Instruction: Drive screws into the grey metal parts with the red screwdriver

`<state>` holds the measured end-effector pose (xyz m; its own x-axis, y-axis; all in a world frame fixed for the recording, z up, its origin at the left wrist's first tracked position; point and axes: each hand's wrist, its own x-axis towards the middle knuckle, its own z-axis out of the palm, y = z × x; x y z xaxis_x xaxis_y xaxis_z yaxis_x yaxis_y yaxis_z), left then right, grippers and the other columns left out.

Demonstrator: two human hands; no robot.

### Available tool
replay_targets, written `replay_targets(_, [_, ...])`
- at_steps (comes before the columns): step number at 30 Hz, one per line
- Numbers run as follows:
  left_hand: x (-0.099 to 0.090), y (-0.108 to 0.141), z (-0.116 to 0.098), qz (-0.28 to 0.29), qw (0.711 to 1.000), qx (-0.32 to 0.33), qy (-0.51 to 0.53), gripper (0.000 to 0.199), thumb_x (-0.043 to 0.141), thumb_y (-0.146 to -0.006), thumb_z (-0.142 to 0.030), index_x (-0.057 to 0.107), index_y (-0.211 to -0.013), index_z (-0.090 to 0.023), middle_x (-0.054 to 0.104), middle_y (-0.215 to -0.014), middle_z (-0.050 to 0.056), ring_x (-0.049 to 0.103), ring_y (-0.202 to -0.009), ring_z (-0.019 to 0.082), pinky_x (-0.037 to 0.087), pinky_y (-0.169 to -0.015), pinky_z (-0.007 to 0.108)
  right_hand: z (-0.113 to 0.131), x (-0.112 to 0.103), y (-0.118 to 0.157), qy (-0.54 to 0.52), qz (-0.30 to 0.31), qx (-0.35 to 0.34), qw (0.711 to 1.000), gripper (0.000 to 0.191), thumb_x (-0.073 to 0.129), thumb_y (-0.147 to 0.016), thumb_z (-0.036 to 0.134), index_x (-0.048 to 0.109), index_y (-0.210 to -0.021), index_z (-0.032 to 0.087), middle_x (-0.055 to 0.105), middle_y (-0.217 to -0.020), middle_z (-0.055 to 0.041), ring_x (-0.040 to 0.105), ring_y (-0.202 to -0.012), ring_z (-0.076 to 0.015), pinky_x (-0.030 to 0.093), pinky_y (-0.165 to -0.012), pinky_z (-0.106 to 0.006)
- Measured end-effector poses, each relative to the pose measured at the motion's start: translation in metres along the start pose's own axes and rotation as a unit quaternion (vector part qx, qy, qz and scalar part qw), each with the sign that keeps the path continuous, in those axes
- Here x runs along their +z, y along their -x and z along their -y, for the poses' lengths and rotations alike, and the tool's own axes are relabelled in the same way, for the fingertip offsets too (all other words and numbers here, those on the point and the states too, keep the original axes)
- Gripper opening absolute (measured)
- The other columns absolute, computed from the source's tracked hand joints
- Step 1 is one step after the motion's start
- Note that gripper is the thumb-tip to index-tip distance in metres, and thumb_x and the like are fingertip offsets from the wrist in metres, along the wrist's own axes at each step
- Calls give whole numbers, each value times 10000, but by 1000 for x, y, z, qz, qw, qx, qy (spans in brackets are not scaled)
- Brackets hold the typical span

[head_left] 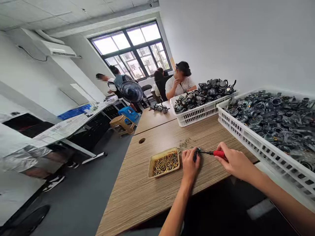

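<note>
My left hand [190,163] rests on the wooden table [137,193] and holds a small dark part [196,154] between its fingers. My right hand [232,160] grips a red-handled screwdriver [217,153] whose tip points left into that part. Just left of my left hand sits a shallow tan tray [150,164] filled with small brass screws. A small loose heap of screws [184,143] lies on the table behind the hands.
A white crate [258,144] of dark metal and plastic parts stands to my right, another white crate [197,114] behind it. A seated person [178,83] works at the far end. Other people, a fan [131,91] and stools [123,124] fill the aisle left.
</note>
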<state>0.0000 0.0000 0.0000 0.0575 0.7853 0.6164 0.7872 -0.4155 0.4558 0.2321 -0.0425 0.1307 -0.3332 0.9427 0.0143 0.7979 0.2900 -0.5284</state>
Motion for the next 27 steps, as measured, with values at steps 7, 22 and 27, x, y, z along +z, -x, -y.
replay_targets(7, [0,-1,-1,-7,1000,8,-4,335,612,-957,-142,676,-1271,-241,753,-1093,43,587,-1020,241,488,-972,391,-6,5,-2,-2,-19,-14,1000,135,434,-1054,395,378,-1071,274,745,-886,-26,746,-817,-313,379,-653,-314])
replay_targets(22, [-2,-3,-6,-13,1000,6,-12,332,613,-952,-136,687,-1258,-243,750,-1068,44,589,-1008,236,480,-978,386,-6,5,-1,-21,-29,-33,999,120,468,-1027,330,367,-1070,283,730,-886,-10,735,-779,-270,393,-658,-294])
replay_targets(27, [-1,-2,-4,-13,1000,5,-10,342,614,-951,-129,682,-1266,-243,750,-1063,45,584,-1007,238,485,-970,385,-5,4,-1,-22,-23,-25,999,89,411,-1052,352,363,-1044,278,725,-880,-26,731,-786,-280,395,-648,-300])
